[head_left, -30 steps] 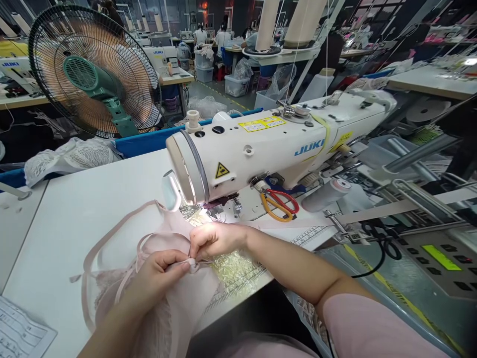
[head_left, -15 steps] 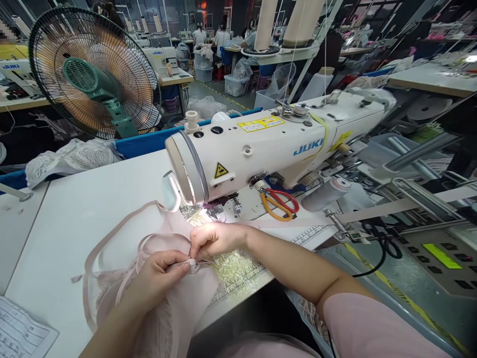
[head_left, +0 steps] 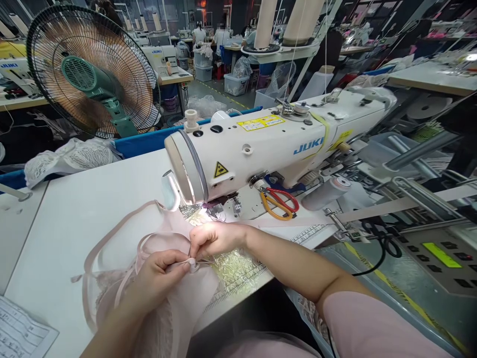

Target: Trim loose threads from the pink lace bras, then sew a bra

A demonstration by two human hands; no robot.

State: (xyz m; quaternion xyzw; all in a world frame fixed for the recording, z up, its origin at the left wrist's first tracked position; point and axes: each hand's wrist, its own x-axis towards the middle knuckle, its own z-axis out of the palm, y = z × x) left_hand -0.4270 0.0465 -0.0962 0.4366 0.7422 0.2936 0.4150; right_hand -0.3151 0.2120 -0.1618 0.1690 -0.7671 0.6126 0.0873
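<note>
A pale pink bra (head_left: 197, 293) with lace and thin straps lies across the table edge in front of the sewing machine (head_left: 257, 144). My left hand (head_left: 160, 273) pinches a folded edge of it between thumb and fingers. Close beside, my right hand (head_left: 212, 238) is closed with its fingertips at the same spot, pinching the bra's edge. Exactly what sits between the right fingertips is hidden. A loose pink strap (head_left: 108, 238) curves over the tabletop to the left of my hands. Behind my right hand, the needle area glows under the machine's lamp.
Scissors (head_left: 278, 204) with orange and red handles lie beside the machine, near a thread cone (head_left: 328, 194). A green fan (head_left: 93, 74) stands at the back left. White lace pieces (head_left: 70, 159) rest by the blue edge. A printed paper (head_left: 24, 328) lies front left. A control panel (head_left: 439, 258) is at right.
Both hands keep the same pinch on the bra in nearly the same place. The view has shifted very slightly.
</note>
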